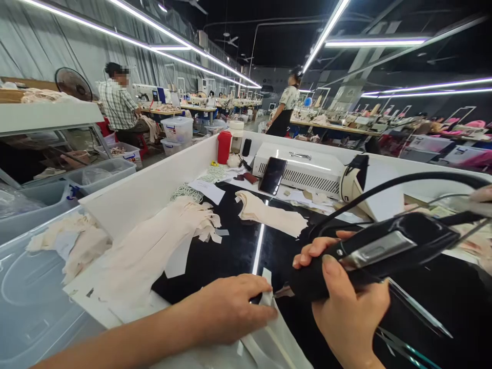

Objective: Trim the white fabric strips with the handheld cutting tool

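Observation:
My left hand (238,310) pinches the top end of a thin white fabric piece (279,341) between thumb and fingers on the shiny black work surface (215,261). To its right, my right hand (346,302) wraps round a black corded iron (400,241) with a silver panel on its side. The iron is tilted, and its rounded black end points towards the white fabric. A thick black hose (388,192) arches above it to the right. Beyond my hands lies a folded cream fabric stack (274,212). A larger cream fabric pile (154,251) spreads on the left.
Tweezers (421,310) and scissors (407,348) lie at the lower right. At the back stand a phone (272,175), a white vented box (300,164) and a red flask (224,147). A white side wall (154,179) borders the table. Two people (119,100) are farther off.

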A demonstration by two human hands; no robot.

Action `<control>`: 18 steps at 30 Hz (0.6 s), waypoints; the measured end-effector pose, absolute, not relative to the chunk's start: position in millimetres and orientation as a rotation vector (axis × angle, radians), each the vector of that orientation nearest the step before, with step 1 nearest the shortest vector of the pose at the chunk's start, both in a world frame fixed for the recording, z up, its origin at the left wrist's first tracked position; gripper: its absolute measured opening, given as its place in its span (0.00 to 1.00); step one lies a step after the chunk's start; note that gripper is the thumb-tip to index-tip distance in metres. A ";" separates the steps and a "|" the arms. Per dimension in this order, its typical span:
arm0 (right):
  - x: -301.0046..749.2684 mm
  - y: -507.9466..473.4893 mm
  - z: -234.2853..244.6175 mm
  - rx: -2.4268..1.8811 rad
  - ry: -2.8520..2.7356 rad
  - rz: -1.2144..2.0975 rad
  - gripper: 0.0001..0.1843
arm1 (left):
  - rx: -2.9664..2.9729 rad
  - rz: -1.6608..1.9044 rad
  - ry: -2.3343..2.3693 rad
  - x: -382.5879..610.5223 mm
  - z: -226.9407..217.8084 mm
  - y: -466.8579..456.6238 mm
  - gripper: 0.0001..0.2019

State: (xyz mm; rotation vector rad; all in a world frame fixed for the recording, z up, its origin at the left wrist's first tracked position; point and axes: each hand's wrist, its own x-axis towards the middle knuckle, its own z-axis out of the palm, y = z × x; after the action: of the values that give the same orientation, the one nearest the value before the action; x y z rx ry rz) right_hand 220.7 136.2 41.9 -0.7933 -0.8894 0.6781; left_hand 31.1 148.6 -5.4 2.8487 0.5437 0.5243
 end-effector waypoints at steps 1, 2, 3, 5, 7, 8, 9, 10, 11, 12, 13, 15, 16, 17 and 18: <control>221.6 136.4 41.0 -0.803 -0.887 0.686 0.20 | 2.849 0.521 0.547 30.9 -5.3 148.5 0.10; 222.8 136.7 40.3 -0.813 -0.882 0.691 0.21 | 2.850 0.515 0.547 30.6 -5.5 148.5 0.10; 224.3 137.1 39.9 -0.824 -0.874 0.692 0.21 | 2.849 0.509 0.550 30.3 -6.2 148.4 0.11; 228.8 137.5 39.5 -0.853 -0.858 0.674 0.23 | 2.832 0.509 0.569 29.9 -8.2 148.8 0.11; 235.3 136.8 38.7 -0.883 -0.863 0.638 0.26 | 2.789 0.517 0.603 30.6 -10.1 150.3 0.12; 239.5 136.0 38.0 -0.899 -0.878 0.618 0.27 | 2.762 0.521 0.623 31.7 -10.6 151.5 0.14; 244.4 134.9 37.3 -0.917 -0.903 0.597 0.27 | 2.738 0.524 0.646 33.2 -10.6 153.0 0.14; 250.0 133.6 36.8 -0.940 -0.933 0.574 0.26 | 2.723 0.523 0.671 35.2 -10.1 154.8 0.15; 256.2 132.2 36.5 -0.970 -0.966 0.544 0.24 | 2.721 0.518 0.701 37.7 -9.1 156.8 0.14; 263.0 131.1 36.9 -1.017 -0.998 0.508 0.22 | 2.735 0.507 0.729 40.5 -7.6 158.8 0.13; 269.9 130.1 38.0 -1.080 -1.032 0.467 0.21 | 2.763 0.485 0.753 43.5 -5.9 160.8 0.11; 282.9 128.6 42.8 -1.238 -1.105 0.363 0.23 | 2.845 0.417 0.788 49.4 -2.7 164.7 0.06; 288.2 127.9 46.2 -1.316 -1.134 0.295 0.24 | 2.883 0.379 0.795 51.9 -1.7 166.7 0.05; 292.4 126.7 49.5 -1.378 -1.148 0.221 0.27 | 2.915 0.348 0.797 54.0 -1.2 168.7 0.04; 295.5 124.8 52.2 -1.408 -1.135 0.149 0.29 | 2.939 0.323 0.795 55.4 -1.3 170.8 0.05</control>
State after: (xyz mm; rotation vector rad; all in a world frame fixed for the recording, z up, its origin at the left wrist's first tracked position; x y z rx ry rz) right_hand 295.5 124.8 52.2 -1.4077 -1.1355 0.1490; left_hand 55.4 170.8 -1.3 2.9392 0.7949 0.3234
